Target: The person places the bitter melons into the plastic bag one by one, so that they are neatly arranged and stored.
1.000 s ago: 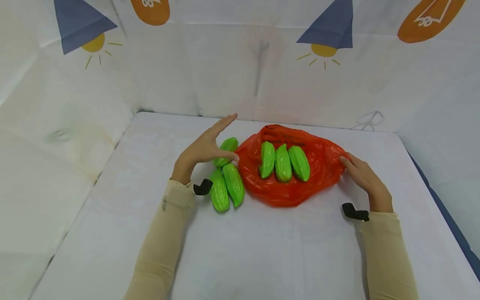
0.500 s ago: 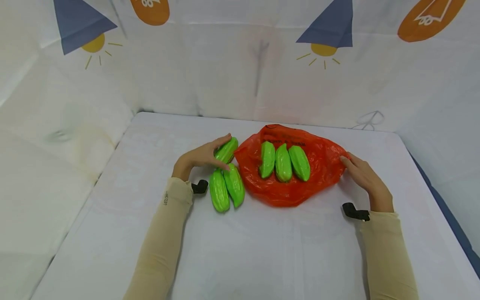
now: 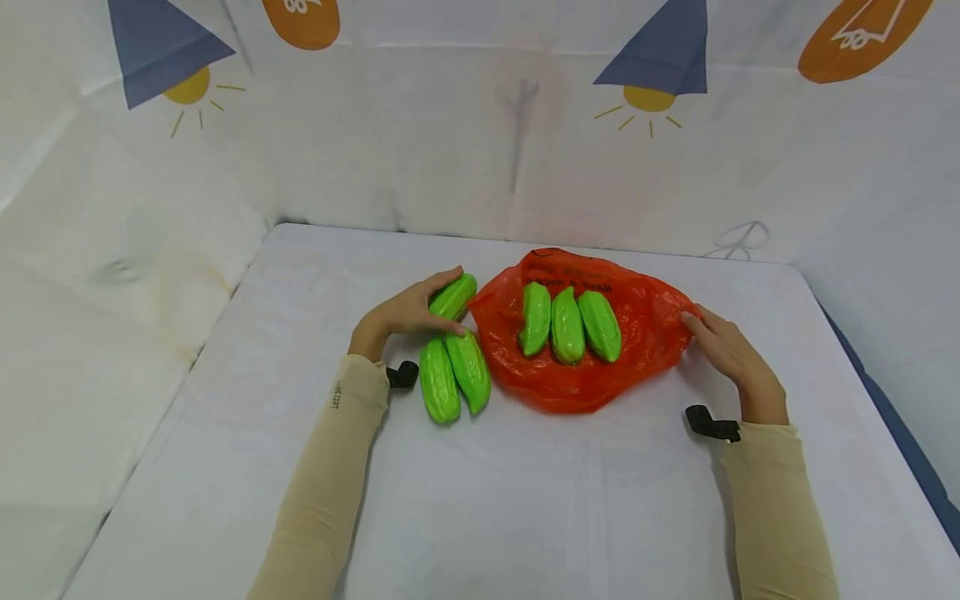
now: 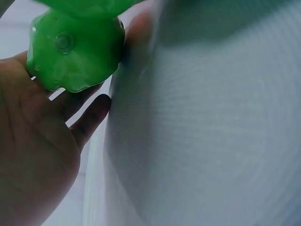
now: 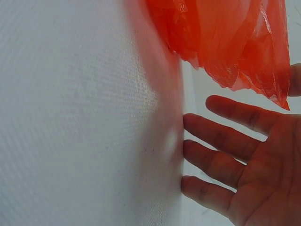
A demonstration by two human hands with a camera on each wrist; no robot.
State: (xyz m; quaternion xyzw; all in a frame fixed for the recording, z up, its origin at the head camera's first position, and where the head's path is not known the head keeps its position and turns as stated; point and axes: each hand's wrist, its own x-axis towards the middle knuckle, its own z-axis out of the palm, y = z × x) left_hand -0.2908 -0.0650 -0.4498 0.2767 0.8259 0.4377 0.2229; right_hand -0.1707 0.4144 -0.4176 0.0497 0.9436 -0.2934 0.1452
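Observation:
My left hand grips the farthest loose ridged green gourd, fingers on its far side and thumb on its near side. In the left wrist view the lobed end of that gourd lies against the fingers. Two more green gourds lie side by side just below the thumb. On the spread red plastic bag three similar green gourds lie in a row. My right hand touches the bag's right edge; in the right wrist view its fingers are spread, with the bag hanging by the thumb.
A white table carries everything, its far edge against a pale cloth wall printed with lamps and bulbs. Black camera mounts sit at both wrists. A dark blue strip runs along the right table edge.
My left hand has come down from above the far loose gourd and closed round it. The right hand and the bag have stayed put.

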